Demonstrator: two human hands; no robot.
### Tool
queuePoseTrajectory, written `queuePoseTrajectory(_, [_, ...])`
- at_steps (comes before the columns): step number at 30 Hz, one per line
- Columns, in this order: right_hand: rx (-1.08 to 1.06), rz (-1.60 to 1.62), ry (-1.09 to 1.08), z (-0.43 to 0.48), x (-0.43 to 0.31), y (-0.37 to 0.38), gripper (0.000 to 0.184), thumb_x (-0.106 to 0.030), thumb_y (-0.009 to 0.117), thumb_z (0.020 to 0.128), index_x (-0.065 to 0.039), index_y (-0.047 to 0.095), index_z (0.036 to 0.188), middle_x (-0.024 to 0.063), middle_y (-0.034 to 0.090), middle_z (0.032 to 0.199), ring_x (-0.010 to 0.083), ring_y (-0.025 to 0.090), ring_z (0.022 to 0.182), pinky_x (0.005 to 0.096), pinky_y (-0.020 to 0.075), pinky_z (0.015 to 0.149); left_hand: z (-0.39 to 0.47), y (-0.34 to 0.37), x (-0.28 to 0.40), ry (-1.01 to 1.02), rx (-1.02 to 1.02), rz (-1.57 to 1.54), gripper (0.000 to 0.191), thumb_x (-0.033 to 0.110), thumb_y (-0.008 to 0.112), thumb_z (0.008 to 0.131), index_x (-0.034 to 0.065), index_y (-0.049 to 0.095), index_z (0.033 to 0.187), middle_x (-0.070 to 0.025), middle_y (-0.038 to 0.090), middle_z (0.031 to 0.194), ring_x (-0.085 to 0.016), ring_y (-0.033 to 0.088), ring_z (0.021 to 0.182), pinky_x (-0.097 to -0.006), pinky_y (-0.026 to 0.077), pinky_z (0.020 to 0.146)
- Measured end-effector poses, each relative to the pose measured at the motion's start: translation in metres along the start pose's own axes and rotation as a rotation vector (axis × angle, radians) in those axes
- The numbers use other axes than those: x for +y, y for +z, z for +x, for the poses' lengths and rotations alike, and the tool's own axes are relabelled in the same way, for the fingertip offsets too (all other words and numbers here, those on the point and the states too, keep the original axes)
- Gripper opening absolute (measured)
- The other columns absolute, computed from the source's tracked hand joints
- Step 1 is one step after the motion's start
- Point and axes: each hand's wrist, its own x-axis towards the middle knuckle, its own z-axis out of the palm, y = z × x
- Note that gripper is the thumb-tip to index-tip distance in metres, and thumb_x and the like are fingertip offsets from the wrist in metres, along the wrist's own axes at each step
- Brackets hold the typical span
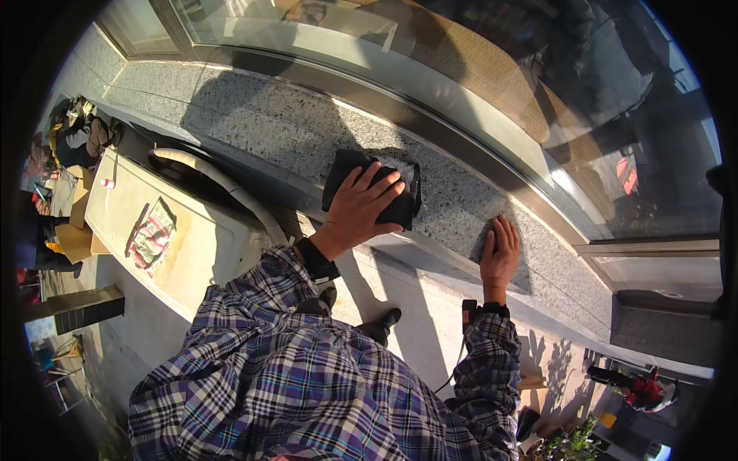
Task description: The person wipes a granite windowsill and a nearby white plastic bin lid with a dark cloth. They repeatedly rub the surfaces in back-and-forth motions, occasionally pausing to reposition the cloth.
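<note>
My left hand (360, 213) lies flat, fingers spread, on a folded black cloth (344, 173). Its palm is hidden, and I see no fingers curled around the fabric. The cloth rests on a speckled grey stone ledge (277, 124) beneath a window, with a dark damp-looking patch just beyond its far edge. Farther right, my right hand (500, 253) rests on the same ledge with its fingers extended and close together. Nothing shows in that hand. Both wrists wear black bands, the right one joined to a cable.
At left stands a cream-coloured appliance top (190, 248) bearing a crumpled printed packet (154, 230) and a small red-and-white item (108, 183). A pale corrugated hose (225, 184) curves beside it. Window glass (369, 40) borders the ledge. Cardboard boxes (75, 239) and a person (646, 392) are farther off.
</note>
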Motion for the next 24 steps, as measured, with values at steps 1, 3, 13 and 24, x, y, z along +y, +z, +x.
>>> queuePoseTrajectory(1, [0.002,-0.006,-0.006,0.000,0.001,0.000,0.025,-0.014,0.057,0.089,-0.008,0.065,0.112,0.0084,0.060,0.127,0.0322,0.050,0.122,0.0419,0.0397,0.103,-0.009,-0.005,-0.017,-0.032,0.039,0.033,0.070,0.059,0.060,0.078,0.0143,0.053,0.132,-0.0035,0.044,0.142,-0.032,0.033,0.135,-0.0477,0.023,0.112])
queuePoseTrajectory(3, [0.003,-0.006,-0.012,-0.001,0.001,0.001,0.025,-0.014,0.058,0.089,-0.008,0.065,0.112,0.0085,0.060,0.126,0.0323,0.051,0.122,0.0417,0.0400,0.103,-0.029,-0.018,-0.053,-0.104,0.074,0.084,0.063,0.054,0.058,0.082,0.0136,0.055,0.130,-0.0032,0.044,0.143,-0.031,0.032,0.136,-0.0475,0.019,0.112])
queuePoseTrajectory(13, [-0.011,-0.020,0.003,-0.001,0.002,0.003,0.026,-0.014,0.056,0.090,-0.007,0.066,0.113,0.0098,0.061,0.126,0.0320,0.052,0.122,0.0412,0.0396,0.104,-0.042,0.008,-0.139,-0.875,1.151,-0.719,0.064,0.050,0.039,0.100,0.0089,0.029,0.148,-0.0136,0.000,0.159,-0.029,0.016,0.144,-0.0379,0.023,0.112])
queuePoseTrajectory(24, [-0.010,-0.012,-0.018,-0.001,0.003,0.004,0.026,-0.016,0.053,0.092,-0.007,0.065,0.113,0.0101,0.061,0.126,0.0321,0.051,0.123,0.0411,0.0395,0.104,-0.041,0.096,-0.023,-1.366,0.807,-2.132,0.066,0.069,0.030,0.093,0.0123,0.044,0.125,-0.0047,0.053,0.117,-0.021,0.046,0.109,-0.0328,0.028,0.108])
